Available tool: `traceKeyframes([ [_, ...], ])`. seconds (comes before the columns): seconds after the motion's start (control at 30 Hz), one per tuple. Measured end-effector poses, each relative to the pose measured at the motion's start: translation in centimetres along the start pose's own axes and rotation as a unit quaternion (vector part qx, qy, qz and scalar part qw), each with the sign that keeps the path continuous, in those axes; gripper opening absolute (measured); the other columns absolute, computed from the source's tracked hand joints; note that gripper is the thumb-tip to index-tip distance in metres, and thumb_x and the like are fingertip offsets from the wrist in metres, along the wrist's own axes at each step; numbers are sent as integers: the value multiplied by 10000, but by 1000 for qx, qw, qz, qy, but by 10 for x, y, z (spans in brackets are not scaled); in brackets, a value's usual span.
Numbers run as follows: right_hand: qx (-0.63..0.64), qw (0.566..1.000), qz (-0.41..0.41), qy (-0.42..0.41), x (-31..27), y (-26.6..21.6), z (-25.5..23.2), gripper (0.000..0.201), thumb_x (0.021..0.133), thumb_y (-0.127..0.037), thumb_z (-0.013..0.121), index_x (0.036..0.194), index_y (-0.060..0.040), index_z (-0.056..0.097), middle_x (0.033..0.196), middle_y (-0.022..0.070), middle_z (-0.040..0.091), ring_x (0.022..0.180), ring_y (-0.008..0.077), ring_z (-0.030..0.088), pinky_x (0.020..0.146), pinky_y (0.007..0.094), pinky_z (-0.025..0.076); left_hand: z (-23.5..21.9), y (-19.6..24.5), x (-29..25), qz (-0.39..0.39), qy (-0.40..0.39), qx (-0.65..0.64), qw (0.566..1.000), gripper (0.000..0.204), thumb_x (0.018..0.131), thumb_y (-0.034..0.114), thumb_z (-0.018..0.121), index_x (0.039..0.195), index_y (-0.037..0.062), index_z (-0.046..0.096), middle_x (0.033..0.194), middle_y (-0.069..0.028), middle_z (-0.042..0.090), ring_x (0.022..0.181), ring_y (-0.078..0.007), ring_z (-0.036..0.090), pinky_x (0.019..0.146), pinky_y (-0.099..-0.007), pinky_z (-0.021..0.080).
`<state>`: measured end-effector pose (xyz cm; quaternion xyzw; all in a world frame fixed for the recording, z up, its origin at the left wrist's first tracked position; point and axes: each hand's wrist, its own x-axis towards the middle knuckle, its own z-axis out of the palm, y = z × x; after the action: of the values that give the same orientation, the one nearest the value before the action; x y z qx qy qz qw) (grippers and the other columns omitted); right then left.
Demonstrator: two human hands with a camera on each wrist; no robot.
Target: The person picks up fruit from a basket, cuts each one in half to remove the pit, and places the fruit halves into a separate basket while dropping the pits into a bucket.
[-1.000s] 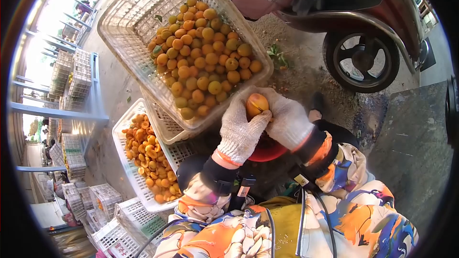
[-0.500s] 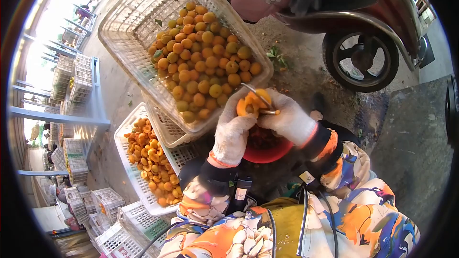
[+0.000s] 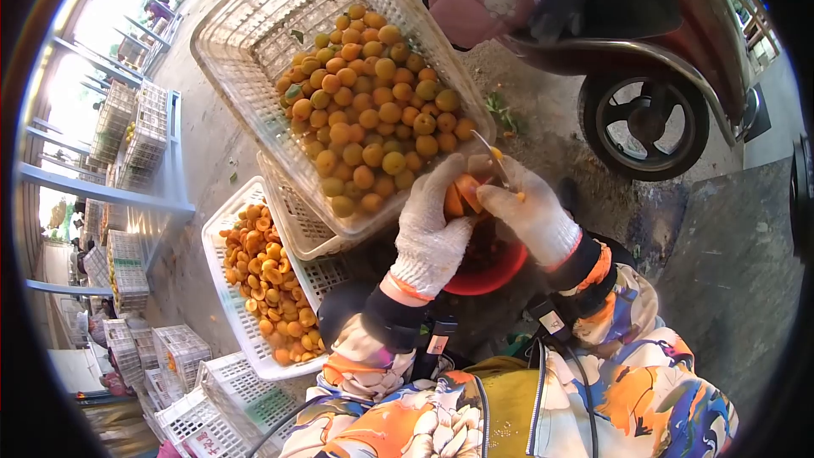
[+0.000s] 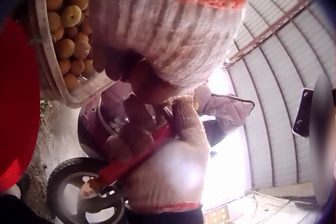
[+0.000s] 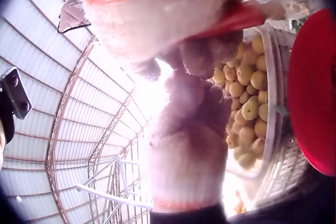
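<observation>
In the head view, my white-gloved left hand (image 3: 432, 233) holds a split orange apricot (image 3: 458, 201) between thumb and fingers. My gloved right hand (image 3: 536, 219) meets it from the other side, its thumb against the cut fruit. A small knife is in the right hand: its thin metal blade (image 3: 497, 163) sticks up past the fingers, and its red handle (image 4: 137, 153) crosses the palm in the left wrist view. Below both hands sits a red basin (image 3: 500, 276) with dark contents. The fruit is hidden behind the gloves in both wrist views.
A large pale crate (image 3: 246, 110) of whole apricots (image 3: 373, 110) stands ahead, on another crate. Left of my knees lies a white crate (image 3: 225, 288) of halved apricots (image 3: 271, 267). A parked scooter (image 3: 644, 123) is at the right, with stacked crates (image 3: 136, 131) far left.
The whole apricot between the hands was cut and opened by the knife. The blade has since swung upright, away from the fruit, and the right hand has shifted slightly right.
</observation>
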<state>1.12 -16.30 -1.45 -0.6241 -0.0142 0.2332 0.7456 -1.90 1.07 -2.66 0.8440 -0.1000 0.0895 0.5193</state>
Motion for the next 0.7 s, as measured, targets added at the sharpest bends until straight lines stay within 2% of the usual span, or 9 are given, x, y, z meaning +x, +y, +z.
traceKeyframes([
  [0.13,-13,999,-34,-5,-8,-11,7,377,928,-149,693,1279,-47,602,1069,53,655,934,93,589,845,253,494,3,9,-1,25,-8,60,998,741,754,-122,685,1450,-7,457,1335,-102,566,1205,-196,562,1069,-326,431],
  [0.2,-42,999,5,-13,-10,-15,3,377,917,-116,675,1280,-47,600,1082,55,661,961,97,596,854,256,496,7,11,-2,-83,-2,-196,977,734,774,-92,656,1468,-14,427,1315,-101,567,1161,-208,580,1030,-323,460],
  [0.23,-42,999,4,-11,-9,-14,2,377,917,-116,675,1280,-47,600,1082,55,661,961,97,596,854,256,496,5,11,0,-82,-4,-196,977,734,774,-92,656,1468,-14,427,1315,-101,567,1161,-208,580,1030,-323,460],
  [0.3,-75,996,-44,-4,-6,-6,1,429,887,-81,661,1306,-44,579,1107,73,672,989,126,617,879,272,499,-5,12,5,-230,-63,-409,881,698,814,-36,644,1471,-33,410,1305,-106,566,1127,-194,578,981,-299,479],
  [0.43,-149,985,-85,13,-5,-2,-5,499,854,-49,642,1342,-30,544,1153,116,679,1040,199,652,912,302,504,-8,15,7,-265,-80,-412,868,665,841,12,640,1461,-54,409,1292,-114,564,1112,-183,572,953,-275,480],
  [0.5,-242,962,-127,21,-12,-15,-3,584,827,-36,646,1392,-34,498,1178,164,673,1073,273,666,923,333,512,-5,19,6,-242,-10,-366,898,669,834,2,654,1457,-54,414,1280,-113,564,1116,-178,567,977,-283,472],
  [0.6,-249,961,-118,-15,-17,-7,1,641,824,-39,651,1433,-47,454,1187,189,666,1096,303,667,918,347,522,-3,23,8,-213,28,-347,913,700,819,-3,669,1465,-52,404,1282,-113,561,1133,-181,562,1002,-296,464],
  [0.67,-286,950,-126,-29,-16,-5,3,665,840,-80,684,1452,-48,427,1204,199,653,1107,303,663,921,348,525,-5,26,8,-204,23,-320,925,712,817,-6,673,1471,-52,396,1291,-115,558,1149,-185,557,1019,-302,455],
  [0.7,-275,956,-94,-40,-16,-7,4,670,847,-104,700,1455,-51,423,1181,194,663,1072,297,676,895,348,535,-5,26,8,-194,17,-294,936,724,814,-10,677,1477,-53,389,1299,-117,555,1166,-190,552,1035,-309,446],
])
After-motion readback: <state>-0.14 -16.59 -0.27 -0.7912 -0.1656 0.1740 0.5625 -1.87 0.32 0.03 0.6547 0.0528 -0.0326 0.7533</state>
